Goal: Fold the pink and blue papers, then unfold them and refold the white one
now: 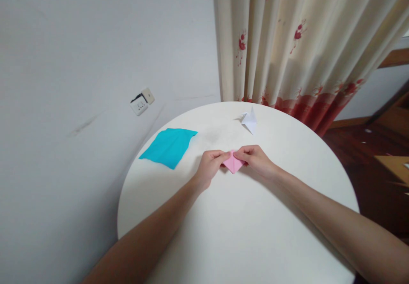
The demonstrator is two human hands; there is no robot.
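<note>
A small piece of folded pink origami paper is held between my two hands near the middle of the table. It is diamond-shaped, with a crease down its centre and one corner toward me. My left hand pinches its left side, thumb on top. On the right side, my right hand grips it the same way, with the fingers partly hidden underneath. Both thumbs press close together near its upper part. Beyond my hands stands a white folded paper crane.
A turquoise cloth or sheet lies at the left of the round white table. A pale wall with a power socket borders the left side. Behind the table hangs a cream and red curtain.
</note>
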